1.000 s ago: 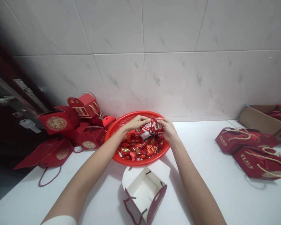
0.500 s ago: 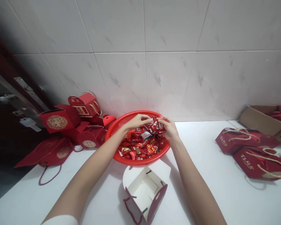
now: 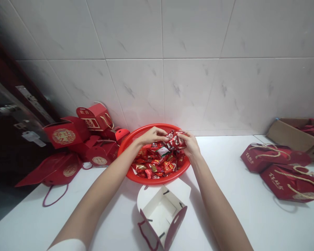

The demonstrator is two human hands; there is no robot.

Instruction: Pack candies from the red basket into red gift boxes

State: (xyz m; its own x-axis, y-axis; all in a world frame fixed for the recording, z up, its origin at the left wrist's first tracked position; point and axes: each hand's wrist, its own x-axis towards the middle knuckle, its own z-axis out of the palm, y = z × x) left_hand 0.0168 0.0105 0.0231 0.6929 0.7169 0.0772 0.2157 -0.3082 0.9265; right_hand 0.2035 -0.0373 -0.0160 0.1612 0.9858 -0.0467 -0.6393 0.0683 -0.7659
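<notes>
A red plastic basket (image 3: 136, 176) full of wrapped candies (image 3: 159, 164) stands against the tiled wall. Over its far right side, my left hand (image 3: 155, 135) pinches a red-wrapped candy (image 3: 170, 136) between thumb and fingers. My right hand (image 3: 189, 143) is closed on more red-wrapped candies (image 3: 180, 137) beside it; how many it holds is not clear. In front of the basket an open gift box (image 3: 162, 212) shows its white inside, with nothing in it. A dark red cord handle (image 3: 146, 237) hangs at its left side.
Several red gift boxes (image 3: 66, 134) are piled on the left by a dark door with a key (image 3: 33, 137). Two red boxes with rope handles (image 3: 290, 181) lie on the right. Behind them a cardboard carton (image 3: 293, 134) holds red items. All stand on a white tabletop (image 3: 219, 167).
The candies between my hands have shifted slightly, and the wrapper at my left fingertips now shows more of its printed face. Both arms stay nearly in place.
</notes>
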